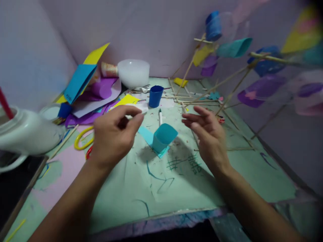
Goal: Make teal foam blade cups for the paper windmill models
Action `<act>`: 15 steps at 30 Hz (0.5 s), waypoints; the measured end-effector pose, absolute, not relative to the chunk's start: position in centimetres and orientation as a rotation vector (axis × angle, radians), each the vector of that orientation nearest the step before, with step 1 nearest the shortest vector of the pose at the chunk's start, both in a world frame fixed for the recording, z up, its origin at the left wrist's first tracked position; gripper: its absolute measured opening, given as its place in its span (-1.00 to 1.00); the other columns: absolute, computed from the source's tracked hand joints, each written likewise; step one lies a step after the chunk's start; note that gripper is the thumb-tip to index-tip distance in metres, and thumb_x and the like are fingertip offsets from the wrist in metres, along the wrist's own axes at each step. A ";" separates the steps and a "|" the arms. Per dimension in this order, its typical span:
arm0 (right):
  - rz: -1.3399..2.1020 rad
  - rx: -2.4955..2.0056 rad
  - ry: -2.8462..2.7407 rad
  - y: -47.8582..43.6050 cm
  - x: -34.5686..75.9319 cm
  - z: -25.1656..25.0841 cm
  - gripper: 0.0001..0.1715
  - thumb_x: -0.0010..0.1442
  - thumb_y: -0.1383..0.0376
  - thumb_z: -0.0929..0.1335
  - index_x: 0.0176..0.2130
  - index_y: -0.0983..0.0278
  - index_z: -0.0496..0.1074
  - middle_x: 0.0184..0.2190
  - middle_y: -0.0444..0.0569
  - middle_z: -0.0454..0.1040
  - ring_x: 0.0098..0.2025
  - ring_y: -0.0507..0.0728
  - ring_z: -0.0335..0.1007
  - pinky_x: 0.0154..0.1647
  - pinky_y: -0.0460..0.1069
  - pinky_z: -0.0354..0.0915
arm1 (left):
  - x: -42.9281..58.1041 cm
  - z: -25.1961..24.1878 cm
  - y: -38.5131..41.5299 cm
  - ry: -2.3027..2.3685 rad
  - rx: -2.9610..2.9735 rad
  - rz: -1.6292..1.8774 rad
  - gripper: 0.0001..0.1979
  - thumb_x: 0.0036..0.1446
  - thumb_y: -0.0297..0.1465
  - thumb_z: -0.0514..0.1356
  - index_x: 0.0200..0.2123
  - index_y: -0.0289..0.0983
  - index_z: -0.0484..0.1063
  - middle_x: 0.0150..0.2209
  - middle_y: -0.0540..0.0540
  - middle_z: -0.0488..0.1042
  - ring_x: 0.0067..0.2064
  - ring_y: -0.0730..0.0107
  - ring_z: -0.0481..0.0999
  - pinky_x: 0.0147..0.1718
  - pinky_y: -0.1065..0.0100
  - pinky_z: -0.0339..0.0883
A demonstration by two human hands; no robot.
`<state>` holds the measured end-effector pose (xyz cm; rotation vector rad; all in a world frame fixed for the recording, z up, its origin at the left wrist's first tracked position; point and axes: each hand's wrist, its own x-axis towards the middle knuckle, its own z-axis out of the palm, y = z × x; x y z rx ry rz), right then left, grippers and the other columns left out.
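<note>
A teal paper cup shape (163,139) stands on a teal paper strip (146,135) in the middle of the table. To its left, my left hand (113,134) is raised with thumb and forefinger pinched together; what they hold, if anything, I cannot make out. On the right, my right hand (209,134) hovers with its fingers apart and nothing in them. Neither hand touches the teal cup shape. Behind it lie a marker (160,117) and, farther back, an upright dark blue paper cup (155,96).
Coloured papers (80,80), yellow-handled scissors (80,141) and a white jug (32,131) are at the left. A white bowl (135,72) sits at the back. Stick frames (234,84) bearing coloured paper cups rise at the right. The table's front edge (176,215) is near me.
</note>
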<state>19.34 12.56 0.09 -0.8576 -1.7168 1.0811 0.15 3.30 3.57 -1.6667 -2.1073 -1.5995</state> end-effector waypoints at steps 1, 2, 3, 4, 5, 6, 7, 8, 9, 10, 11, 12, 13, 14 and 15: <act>1.129 -0.854 -1.738 12.7 19.8 -0.1 -0.52 0.19 0.29 0.22 0.11 0.15 0.15 -0.06 0.05 0.43 -0.02 0.17 0.40 0.06 0.18 0.29 | 0.8 4.3 2.8 -2.057 -1.705 -1.567 -0.88 0.05 -0.28 0.20 -0.34 -0.13 0.51 -0.44 0.05 0.50 -0.49 0.44 0.38 -0.49 0.41 0.20; 1.171 -0.849 -1.782 12.7 20.3 -0.3 -0.46 0.14 0.34 0.26 0.11 0.16 0.13 -0.08 0.05 0.44 -0.03 0.17 0.41 0.05 0.18 0.30 | 1.4 4.9 2.3 -2.021 -1.782 -1.493 -0.87 0.04 -0.27 0.21 -0.31 -0.11 0.50 -0.40 0.05 0.51 -0.48 0.43 0.39 -0.49 0.40 0.21; 1.206 -0.845 -1.848 12.7 20.7 -0.6 -0.40 0.11 0.38 0.27 0.13 0.17 0.11 -0.07 0.06 0.44 -0.03 0.18 0.40 0.04 0.19 0.30 | 2.0 5.3 1.9 -1.996 -1.877 -1.409 -0.84 0.03 -0.26 0.22 -0.27 -0.09 0.48 -0.31 0.05 0.52 -0.48 0.43 0.40 -0.49 0.38 0.22; 1.226 -0.842 -1.926 12.6 21.1 -0.9 -0.35 0.08 0.41 0.28 0.15 0.18 0.09 -0.06 0.07 0.44 -0.02 0.20 0.39 0.04 0.20 0.29 | 2.5 5.4 1.7 -2.001 -1.978 -1.292 -0.81 0.02 -0.24 0.22 -0.24 -0.08 0.47 -0.24 0.03 0.52 -0.51 0.45 0.38 -0.53 0.37 0.21; 1.230 -0.841 -2.005 12.5 21.3 -1.1 -0.29 0.05 0.44 0.29 0.17 0.19 0.07 -0.04 0.08 0.43 0.01 0.21 0.38 0.05 0.21 0.28 | 2.9 5.4 1.6 -2.020 -2.018 -1.172 -0.80 0.02 -0.23 0.22 -0.23 -0.09 0.46 -0.19 -0.01 0.52 -0.54 0.46 0.36 -0.56 0.35 0.20; 1.228 -0.837 -2.076 12.4 21.5 -1.4 -0.23 0.03 0.47 0.30 0.19 0.20 0.05 -0.02 0.09 0.43 0.03 0.23 0.36 0.06 0.22 0.26 | 3.2 5.1 1.6 -2.024 -2.063 -1.035 -0.78 0.02 -0.22 0.21 -0.23 -0.10 0.45 -0.17 -0.04 0.51 -0.58 0.47 0.35 -0.58 0.34 0.20; 1.222 -0.827 -2.133 12.3 21.5 -1.7 -0.19 0.00 0.49 0.31 0.21 0.22 0.03 0.00 0.10 0.42 0.05 0.24 0.34 0.08 0.22 0.24 | 3.3 4.8 1.6 -2.028 -2.091 -0.910 -0.77 0.02 -0.21 0.21 -0.22 -0.11 0.44 -0.18 -0.06 0.52 -0.62 0.49 0.32 -0.61 0.33 0.20; 1.217 -0.813 -2.171 12.3 21.5 -1.9 -0.16 -0.01 0.50 0.32 0.22 0.24 0.03 0.01 0.11 0.41 0.05 0.25 0.33 0.09 0.22 0.23 | 3.3 4.5 1.8 -2.037 -2.116 -0.787 -0.75 0.02 -0.20 0.20 -0.20 -0.11 0.42 -0.18 -0.07 0.52 -0.64 0.50 0.31 -0.61 0.33 0.22; 1.212 -0.797 -2.189 12.4 21.5 -2.1 -0.15 -0.02 0.51 0.32 0.22 0.26 0.03 0.01 0.12 0.41 0.06 0.25 0.32 0.10 0.21 0.22 | 3.3 4.1 1.9 -2.033 -2.145 -0.685 -0.73 0.02 -0.19 0.20 -0.19 -0.12 0.41 -0.18 -0.08 0.52 -0.65 0.51 0.30 -0.63 0.34 0.22; 1.208 -0.781 -2.197 12.4 21.4 -2.3 -0.15 -0.02 0.51 0.33 0.23 0.27 0.03 0.01 0.13 0.41 0.06 0.25 0.30 0.09 0.21 0.21 | 3.2 3.8 2.1 -2.029 -2.170 -0.602 -0.72 0.03 -0.17 0.19 -0.18 -0.12 0.39 -0.18 -0.08 0.52 -0.66 0.51 0.31 -0.65 0.35 0.21; 1.203 -0.767 -2.206 12.5 21.3 -2.3 -0.15 -0.02 0.52 0.33 0.23 0.29 0.04 0.00 0.14 0.42 0.06 0.26 0.29 0.08 0.21 0.22 | 3.2 3.6 2.2 -2.023 -2.187 -0.544 -0.71 0.03 -0.16 0.19 -0.17 -0.13 0.38 -0.17 -0.09 0.52 -0.65 0.51 0.32 -0.67 0.35 0.20; 1.194 -0.762 -2.219 12.6 21.2 -2.3 -0.16 -0.02 0.52 0.33 0.22 0.32 0.05 -0.02 0.15 0.43 0.04 0.28 0.29 0.06 0.21 0.22 | 3.3 3.4 2.3 -2.018 -2.188 -0.516 -0.71 0.05 -0.16 0.18 -0.17 -0.14 0.36 -0.17 -0.09 0.52 -0.65 0.51 0.33 -0.68 0.36 0.18; 1.181 -0.766 -2.242 12.7 21.0 -2.2 -0.17 -0.02 0.52 0.32 0.22 0.35 0.07 -0.04 0.16 0.44 0.03 0.29 0.28 0.05 0.21 0.22 | 3.4 3.2 2.3 -2.016 -2.172 -0.503 -0.73 0.08 -0.16 0.16 -0.18 -0.15 0.36 -0.18 -0.08 0.53 -0.64 0.52 0.34 -0.68 0.36 0.16; 1.167 -0.774 -2.275 12.8 20.9 -2.1 -0.18 -0.03 0.53 0.32 0.21 0.40 0.09 -0.06 0.18 0.45 0.01 0.29 0.28 0.03 0.21 0.22 | 3.6 3.1 2.4 -2.009 -2.142 -0.505 -0.76 0.10 -0.18 0.14 -0.20 -0.16 0.36 -0.20 -0.06 0.53 -0.64 0.53 0.35 -0.67 0.37 0.16; 1.152 -0.788 -2.313 12.8 20.8 -2.0 -0.19 -0.03 0.53 0.33 0.21 0.43 0.10 -0.08 0.19 0.46 -0.01 0.29 0.28 0.03 0.20 0.22 | 3.9 2.9 2.4 -1.995 -2.107 -0.515 -0.79 0.13 -0.20 0.14 -0.21 -0.16 0.36 -0.22 -0.04 0.54 -0.62 0.54 0.36 -0.65 0.38 0.16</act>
